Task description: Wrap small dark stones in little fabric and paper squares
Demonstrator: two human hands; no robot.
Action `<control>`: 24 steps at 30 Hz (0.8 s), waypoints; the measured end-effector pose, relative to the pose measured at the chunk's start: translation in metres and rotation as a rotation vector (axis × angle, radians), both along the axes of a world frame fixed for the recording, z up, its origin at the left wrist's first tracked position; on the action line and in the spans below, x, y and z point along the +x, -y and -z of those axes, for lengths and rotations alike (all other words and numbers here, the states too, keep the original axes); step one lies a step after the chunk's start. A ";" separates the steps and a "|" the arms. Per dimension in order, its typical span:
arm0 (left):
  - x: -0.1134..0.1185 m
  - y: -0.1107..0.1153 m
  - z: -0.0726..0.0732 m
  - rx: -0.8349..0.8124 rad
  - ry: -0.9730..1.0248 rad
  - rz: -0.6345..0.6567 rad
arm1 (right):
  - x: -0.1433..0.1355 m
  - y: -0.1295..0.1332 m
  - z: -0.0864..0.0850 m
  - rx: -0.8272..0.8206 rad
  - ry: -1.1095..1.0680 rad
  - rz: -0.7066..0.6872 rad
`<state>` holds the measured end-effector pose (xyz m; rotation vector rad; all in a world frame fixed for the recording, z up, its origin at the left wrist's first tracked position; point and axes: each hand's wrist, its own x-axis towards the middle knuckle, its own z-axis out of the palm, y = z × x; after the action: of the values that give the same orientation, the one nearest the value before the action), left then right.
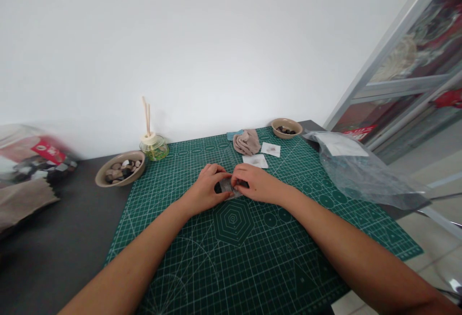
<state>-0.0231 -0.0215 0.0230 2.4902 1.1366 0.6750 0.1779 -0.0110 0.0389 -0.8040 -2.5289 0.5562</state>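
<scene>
A small greyish packet (228,188), seemingly see-through plastic, lies on the green cutting mat (202,238) between my two hands. My left hand (208,187) grips its left side, thumb at the near edge and fingers at the far edge. The fingertips of my right hand (252,182) are pinched together at its right part. Something dark shows by the left palm; what it is stays unclear. Just beyond the hands lie two small white packets, a nearer one (255,160) and a farther one (270,149), beside a crumpled beige cloth (247,142).
A bowl of brown and black stones (121,168) stands at left, near a reed diffuser (154,145). Another bowl (286,128) with dark stones is at the back right. A large clear plastic bag (361,170) covers the mat's right edge. Bagged stones (39,161) sit far left.
</scene>
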 end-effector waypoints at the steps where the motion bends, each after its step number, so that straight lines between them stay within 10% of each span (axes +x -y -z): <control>1: 0.000 0.000 0.000 -0.002 0.001 0.000 | 0.000 0.000 0.000 0.002 -0.003 -0.009; 24: 0.000 0.000 0.000 0.014 0.010 0.013 | -0.002 0.001 -0.001 -0.003 -0.006 -0.009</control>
<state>-0.0229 -0.0211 0.0228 2.5004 1.1152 0.6935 0.1756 -0.0121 0.0396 -0.7908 -2.5279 0.5651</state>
